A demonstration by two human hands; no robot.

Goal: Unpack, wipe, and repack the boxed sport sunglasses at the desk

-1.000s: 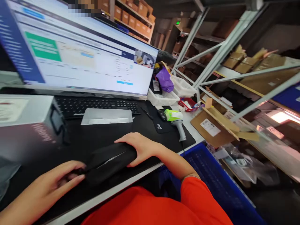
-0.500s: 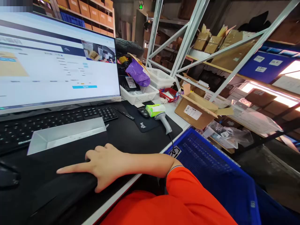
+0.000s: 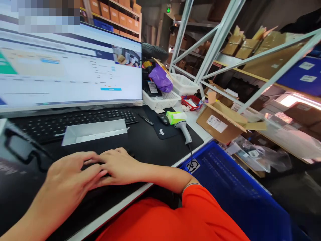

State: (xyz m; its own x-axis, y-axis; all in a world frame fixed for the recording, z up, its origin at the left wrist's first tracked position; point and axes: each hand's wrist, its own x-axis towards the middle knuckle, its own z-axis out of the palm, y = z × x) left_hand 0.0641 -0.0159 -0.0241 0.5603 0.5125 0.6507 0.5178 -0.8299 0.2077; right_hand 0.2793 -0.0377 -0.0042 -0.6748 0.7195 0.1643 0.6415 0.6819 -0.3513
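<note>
While left hand [image 3: 66,179] and right hand [image 3: 120,167] press flat, unclenched, on black pouch [image 3: 110,190] | pouch at 6 o'clock by desk edge [image 3: 160,181] | risk: uneven push could slide it off toward 5 o'clock; black mat [image 3: 140,140] hides slip

Orange-red short-sleeved shirt [image 3: 200,216], thin dark sleeve hem [image 3: 190,186]

- left hand [image 3: 67,180] back in frame; half a second ago it was out of view
- its fingertips now overlap the right hand [image 3: 120,167] fingers
- right index no longer stretched out alone
- black pouch [image 3: 91,165] now mostly hidden under both sets of fingers
</note>
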